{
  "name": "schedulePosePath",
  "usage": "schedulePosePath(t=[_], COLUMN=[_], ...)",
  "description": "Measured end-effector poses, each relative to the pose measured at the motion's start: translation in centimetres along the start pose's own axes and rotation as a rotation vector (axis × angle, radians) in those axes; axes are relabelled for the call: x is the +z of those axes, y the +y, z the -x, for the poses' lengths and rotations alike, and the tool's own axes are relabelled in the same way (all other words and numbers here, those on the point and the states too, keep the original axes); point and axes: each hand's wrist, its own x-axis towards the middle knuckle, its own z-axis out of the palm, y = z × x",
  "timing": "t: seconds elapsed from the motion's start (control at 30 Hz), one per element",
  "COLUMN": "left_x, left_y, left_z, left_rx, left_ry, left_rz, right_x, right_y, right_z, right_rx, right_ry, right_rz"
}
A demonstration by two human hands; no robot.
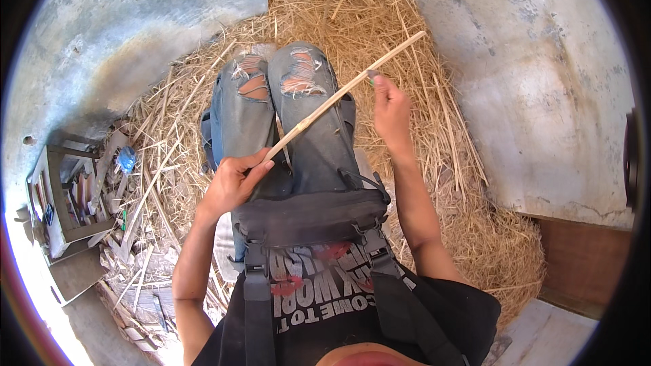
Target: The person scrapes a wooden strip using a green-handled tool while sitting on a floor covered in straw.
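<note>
Golden straw (pixel 332 0); blotched grey walls (pixel 529 108). Your left hand (pixel 234 179) grips the slender pale wooden stick (pixel 335 97) low; right hand (pixel 392 110) pinches a small dark sliver (pixel 372 74), seemingly against it, higher.

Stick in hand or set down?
In hand: left hand grips the stick at its near end; right hand is by its far half.

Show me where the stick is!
In the head view, the stick runs from the left hand across the jeans, up rightward past the right hand.
</note>
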Motion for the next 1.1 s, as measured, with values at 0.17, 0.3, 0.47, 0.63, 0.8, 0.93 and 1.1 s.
schedulePosePath(t=[0.17, 0.3, 0.47, 0.63, 0.8, 0.93, 1.1], left_x=[0.2, 0.0, 0.8, 1.9, 2.4, 1.8, 1.7], left_y=[0.3, 0.5, 0.0, 1.4, 2.6, 1.2, 0.8], left_z=[-0.5, -0.5, -1.1, -2.3, -4.1, -3.4, -2.9], left_rx=[-0.036, -0.189, -0.109, -0.121, -0.119, -0.134, -0.178], left_ry=[-0.023, -0.072, -0.046, -0.044, -0.059, -0.124, -0.141], left_rz=[0.02, 0.009, 0.048, 0.019, 0.044, 0.153, 0.203], right_x=[1.9, 0.6, 1.5, 1.4, 2.1, -0.1, 0.1], right_y=[-2.3, -1.1, -2.2, -3.8, -2.9, -2.0, -1.1], right_z=[3.8, 0.6, 2.8, 4.8, 4.3, 2.0, 0.4], right_rx=[-0.139, -0.087, -0.108, -0.123, -0.189, -0.071, -0.125], right_ry=[-0.238, -0.032, -0.21, -0.412, -0.357, -0.143, -0.043], right_rz=[0.054, -0.023, 0.014, 0.071, -0.194, -0.125, 0.022])
